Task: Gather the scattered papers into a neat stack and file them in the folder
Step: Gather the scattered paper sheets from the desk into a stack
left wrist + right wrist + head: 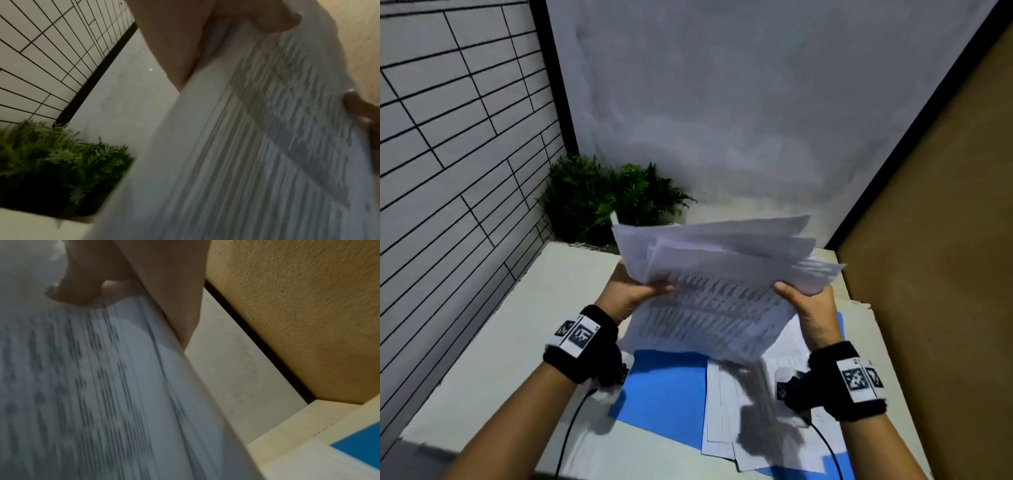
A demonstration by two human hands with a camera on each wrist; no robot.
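A loose, uneven bundle of printed papers (715,287) is held up above the table, its sheets fanned out at the top. My left hand (633,291) grips its left edge, thumb on the front sheet. My right hand (804,301) grips the right edge the same way. The left wrist view shows the papers (267,162) blurred, with my left thumb over the top. In the right wrist view the papers (82,386) fill the left side under my right thumb. Below lies the open blue folder (667,390) with several more sheets (726,411) lying on it.
A green plant (606,198) stands at the table's far left corner, against the tiled wall. The white table (517,342) is bounded by a grey wall behind and a tan panel (935,240) on the right. Cables run from both wristbands.
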